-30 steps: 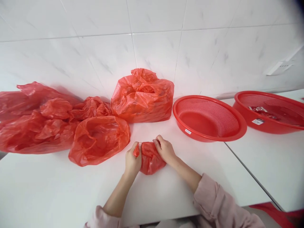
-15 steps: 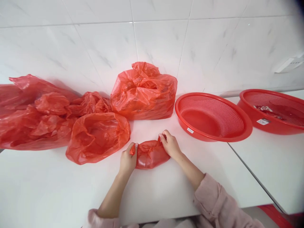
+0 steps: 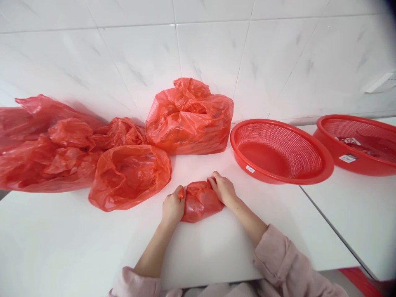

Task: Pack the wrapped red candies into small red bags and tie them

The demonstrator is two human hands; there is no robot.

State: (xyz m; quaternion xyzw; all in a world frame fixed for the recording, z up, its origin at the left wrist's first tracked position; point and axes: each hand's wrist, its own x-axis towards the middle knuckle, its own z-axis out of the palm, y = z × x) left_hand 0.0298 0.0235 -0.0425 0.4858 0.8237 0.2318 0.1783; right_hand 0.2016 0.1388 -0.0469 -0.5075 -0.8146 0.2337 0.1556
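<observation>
A small red plastic bag [image 3: 202,204] rests on the white table, bunched up around contents I cannot make out. My left hand [image 3: 173,205] is closed on its left end, with a tuft of the plastic poking out by the thumb. At the bag's upper right corner, my right hand [image 3: 222,188] pinches the plastic between thumb and fingers. Just left of my hands lies an open-mouthed red plastic bag [image 3: 130,177]. Behind them a larger, full red plastic bag [image 3: 190,123] leans near the wall.
Crumpled red plastic bags [image 3: 46,152] heap up on the left. To the right stands a red basket [image 3: 278,152] with perforated sides. Beyond it, another red basket [image 3: 355,144] holds some small packets. A white tiled wall [image 3: 210,49] runs behind the white table [image 3: 77,247].
Both hands have come a little closer together, and the small bag looks shorter and more bunched. My left hand has shifted slightly right. The view has moved slightly.
</observation>
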